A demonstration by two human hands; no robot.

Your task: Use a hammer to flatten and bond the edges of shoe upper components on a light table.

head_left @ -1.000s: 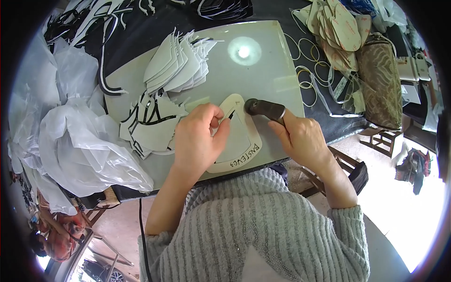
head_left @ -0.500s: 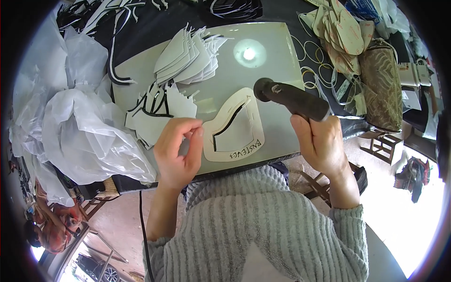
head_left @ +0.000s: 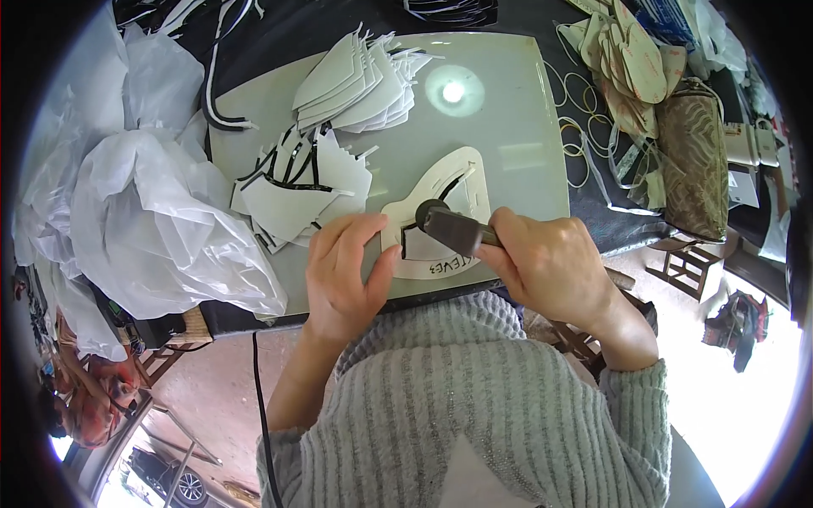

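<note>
A hammer with a dark round head is gripped in my right hand. Its head is over the cream template, a curved frame with handwriting along its near edge. Inside the template's opening shows a white piece with a black strip along its curved edge; the hammer hides part of both. At the template's left edge is my left hand, thumb and fingers apart and curved, holding nothing I can see. Whether its fingertips touch the template, I cannot tell.
White cut pieces with black strips lie left of the template, and a stack of white pieces lies behind them. White plastic bags crowd the left. At right are cream cut pieces, looped cords and a patterned brown pouch.
My right hand has brought the hammer left and down over the template. My left hand has shifted slightly right, staying beside the template's left edge. The whole view has shifted a little.
</note>
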